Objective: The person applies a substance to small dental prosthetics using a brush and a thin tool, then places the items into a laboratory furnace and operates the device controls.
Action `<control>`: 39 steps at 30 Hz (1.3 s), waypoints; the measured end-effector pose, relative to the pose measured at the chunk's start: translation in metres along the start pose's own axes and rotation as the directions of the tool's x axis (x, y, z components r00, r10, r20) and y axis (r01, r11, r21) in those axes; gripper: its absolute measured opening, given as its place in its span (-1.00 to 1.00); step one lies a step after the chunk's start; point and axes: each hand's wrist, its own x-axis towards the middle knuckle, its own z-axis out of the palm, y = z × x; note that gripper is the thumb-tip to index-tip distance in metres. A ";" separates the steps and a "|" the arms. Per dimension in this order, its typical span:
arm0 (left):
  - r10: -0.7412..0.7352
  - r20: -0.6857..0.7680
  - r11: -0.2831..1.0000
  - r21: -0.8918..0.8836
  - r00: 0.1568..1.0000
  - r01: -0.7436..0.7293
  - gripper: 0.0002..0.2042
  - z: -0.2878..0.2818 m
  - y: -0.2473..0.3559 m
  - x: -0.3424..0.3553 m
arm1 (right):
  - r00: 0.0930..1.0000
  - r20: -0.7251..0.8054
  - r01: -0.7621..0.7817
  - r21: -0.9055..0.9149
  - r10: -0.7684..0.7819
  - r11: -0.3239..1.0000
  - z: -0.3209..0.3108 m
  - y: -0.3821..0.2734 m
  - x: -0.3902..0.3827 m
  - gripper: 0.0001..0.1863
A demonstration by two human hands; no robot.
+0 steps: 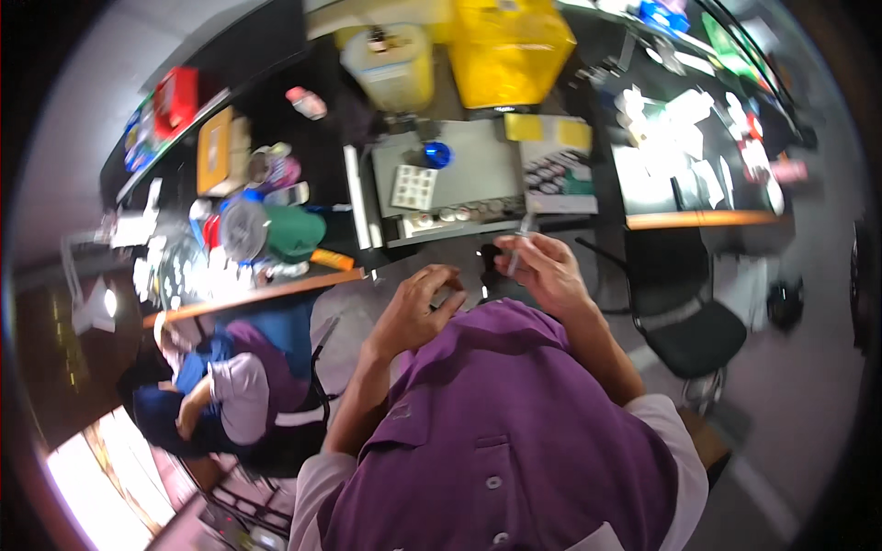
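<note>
Table [482,174]: ending just beyond left hand [418,308] and right hand [544,271], open gap between
Slim clear object [526,226]: pinched in right fingertips
Left fingers [439,278]: curled, cannot tell if grasping

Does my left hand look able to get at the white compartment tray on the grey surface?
Probably yes: the left hand appears empty, and nothing seems to cover the white compartment tray. A row of small round things lies between, but looks easy to reach over.

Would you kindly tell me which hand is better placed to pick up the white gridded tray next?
Probably the left hand: it looks empty and is nearer the white gridded tray, whereas the right hand pinches a slender, pale tool.
</note>
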 end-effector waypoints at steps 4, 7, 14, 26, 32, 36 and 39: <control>-0.061 -0.276 0.852 -0.515 0.959 -0.094 -0.67 0.002 -0.011 0.017 | 0.995 0.074 -0.056 -0.171 0.069 0.984 0.009 -0.022 0.007 -0.73; -0.114 -0.496 0.696 -0.658 0.861 -0.287 -0.58 0.001 -0.005 0.020 | 0.963 0.197 -0.142 -0.215 0.185 0.966 0.029 -0.023 0.014 -0.77; -0.227 -0.653 0.574 -0.689 0.723 -0.442 -0.52 -0.004 -0.045 -0.034 | 0.837 0.319 -0.279 -0.450 0.445 0.848 0.077 0.007 0.032 -0.78; -0.324 -0.757 0.401 -0.653 0.567 -0.643 -0.42 -0.038 -0.104 -0.226 | 0.557 0.467 -0.243 -0.699 0.686 0.673 0.200 0.145 -0.012 -0.79; -0.285 -0.849 0.411 -0.528 0.446 -0.743 -0.35 -0.082 -0.120 -0.350 | 0.367 0.525 -0.199 -0.762 0.768 0.616 0.289 0.229 -0.040 -0.74; -0.287 -0.930 0.416 -0.339 0.232 -0.844 -0.34 -0.088 -0.142 -0.429 | 0.180 0.473 -0.094 -0.865 0.863 0.494 0.355 0.282 -0.054 -0.76; -0.282 -0.959 0.473 -0.161 0.024 -0.866 -0.34 -0.080 -0.163 -0.493 | 0.046 0.447 -0.052 -0.892 0.893 0.449 0.399 0.331 -0.066 -0.77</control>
